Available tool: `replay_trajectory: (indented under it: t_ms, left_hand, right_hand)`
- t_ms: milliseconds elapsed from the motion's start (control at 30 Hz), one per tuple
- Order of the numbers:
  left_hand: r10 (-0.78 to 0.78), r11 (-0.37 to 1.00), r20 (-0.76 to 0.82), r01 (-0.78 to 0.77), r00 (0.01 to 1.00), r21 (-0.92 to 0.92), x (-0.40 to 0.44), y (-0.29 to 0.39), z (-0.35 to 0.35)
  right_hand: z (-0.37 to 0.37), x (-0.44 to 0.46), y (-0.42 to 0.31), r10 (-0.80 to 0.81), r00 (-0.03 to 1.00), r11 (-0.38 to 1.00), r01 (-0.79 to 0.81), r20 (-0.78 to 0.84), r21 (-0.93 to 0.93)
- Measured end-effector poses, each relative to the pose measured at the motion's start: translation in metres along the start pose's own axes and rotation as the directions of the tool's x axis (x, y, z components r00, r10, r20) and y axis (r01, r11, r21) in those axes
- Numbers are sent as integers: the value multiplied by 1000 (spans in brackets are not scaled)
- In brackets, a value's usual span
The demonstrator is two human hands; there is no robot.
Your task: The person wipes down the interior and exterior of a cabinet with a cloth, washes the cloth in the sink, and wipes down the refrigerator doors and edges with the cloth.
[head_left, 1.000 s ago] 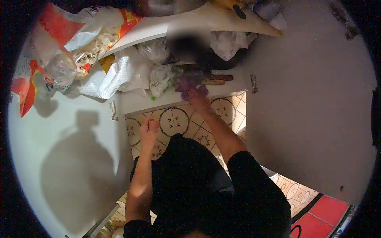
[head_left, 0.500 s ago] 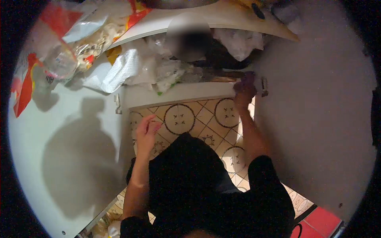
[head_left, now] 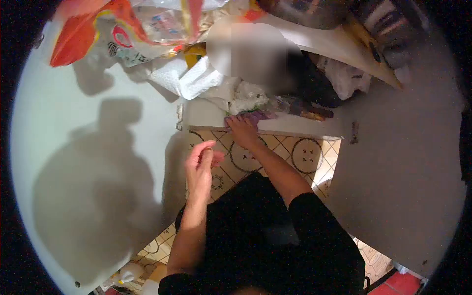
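At the front edge of the lower white shelf point(head_left: 205, 114), my right hand point(head_left: 242, 132) presses down on a crumpled purple cloth point(head_left: 254, 116). Its fingers lie over the cloth, which is partly hidden under them. My left hand point(head_left: 201, 160) hangs in the air in front of the shelf, nearer to me. Its fingers are loosely bent and apart, and nothing shows in them. Just behind the cloth sit crumpled clear plastic bags point(head_left: 246, 96) and a dark, brownish long item point(head_left: 314, 113), whose kind I cannot make out.
A left cabinet door point(head_left: 69, 142) and a right door point(head_left: 393, 172) stand open on both sides. White textured paper point(head_left: 196, 81) and red-and-white plastic packaging point(head_left: 78, 42) stick out at the left. An upper shelf point(head_left: 319, 42) juts out above. Patterned tiles point(head_left: 275, 155) cover the floor.
My right hand has moved left along the shelf edge with the purple cloth, from the right end to near the middle. My left hand has curled its fingers a little. The view has shifted left.
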State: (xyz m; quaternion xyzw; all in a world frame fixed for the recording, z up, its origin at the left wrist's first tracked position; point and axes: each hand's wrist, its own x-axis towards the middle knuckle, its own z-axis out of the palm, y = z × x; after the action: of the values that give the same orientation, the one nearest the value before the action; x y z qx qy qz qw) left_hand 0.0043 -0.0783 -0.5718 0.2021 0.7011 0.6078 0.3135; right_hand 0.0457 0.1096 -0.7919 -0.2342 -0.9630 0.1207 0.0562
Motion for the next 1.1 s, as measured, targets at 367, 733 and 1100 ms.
replay_trajectory:
  t_ms: [367, 733, 1100]
  left_hand:
    - [-11, 996, -42, 7, 999, -93, -7, 21, -19]
    - [10, 1000, -22, -10, 1000, 1, 17, -19, 8]
    - [-142, 984, 76, 150, 987, -98, 18, -39, 46]
  right_hand:
    - [41, 82, -76, 423, 905, 904, -420, -30, 78]
    - [26, 47, -61, -332, 938, 941, 337, -103, 39]
    - [-10, -186, 190, 282, 910, 937, -329, -306, -117]
